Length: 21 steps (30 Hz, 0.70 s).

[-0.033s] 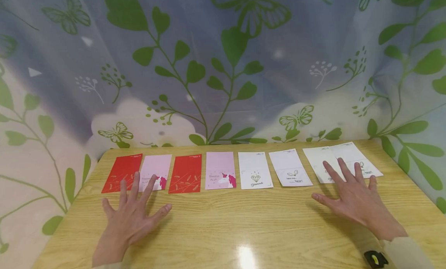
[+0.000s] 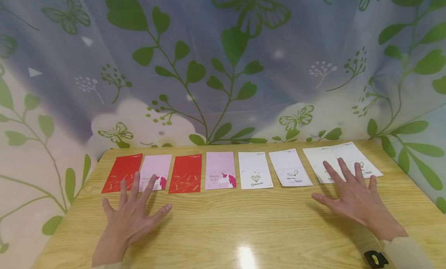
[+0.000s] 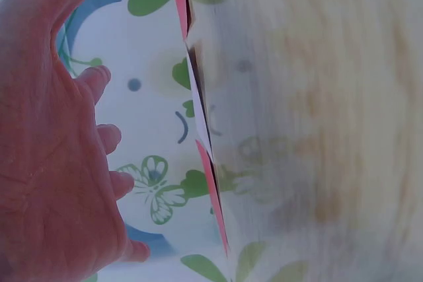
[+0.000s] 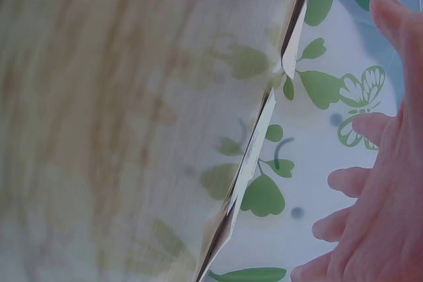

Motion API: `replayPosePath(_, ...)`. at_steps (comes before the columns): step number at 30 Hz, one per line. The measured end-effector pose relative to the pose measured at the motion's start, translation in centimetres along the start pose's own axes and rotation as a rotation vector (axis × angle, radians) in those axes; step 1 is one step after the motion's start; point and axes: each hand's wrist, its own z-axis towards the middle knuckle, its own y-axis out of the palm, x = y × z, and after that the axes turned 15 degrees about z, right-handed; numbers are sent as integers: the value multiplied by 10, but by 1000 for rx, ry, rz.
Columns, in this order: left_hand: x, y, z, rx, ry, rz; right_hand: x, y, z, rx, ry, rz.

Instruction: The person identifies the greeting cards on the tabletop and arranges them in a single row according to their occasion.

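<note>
My left hand, fingers spread and holding nothing, is over the wooden table. Its fingertips overlap the leftmost red card and a pink unicorn card in the head view. On the other side my right hand also has its fingers spread and holds nothing. Those fingertips overlap two white cards, a cream-white one and a heart-print one, partly hiding their prints. In the left wrist view the palm stands above the table surface, apart from the cards' edges. The right wrist view likewise shows the palm raised.
Between the hands, the row continues with a second red card, another pink unicorn card, a white diamond card and a white heart card. A leaf-and-butterfly curtain hangs behind the wooden table.
</note>
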Motion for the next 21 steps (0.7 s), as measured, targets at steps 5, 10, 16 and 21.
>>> replayPosePath(5, -2, 0, 0, 0, -2, -6, -1, 1, 1, -3, -3, -4)
replayPosePath(10, -4, 0, 1, 1, -4, -15, -1, 1, 2, -17, -5, 7)
replayPosePath(16, -8, -2, 5, -21, 5, -58, -10, 3, 5, -36, -24, 52)
replayPosePath(21, -13, -4, 13, -17, 16, -84, -24, 8, 15, -41, -82, 76)
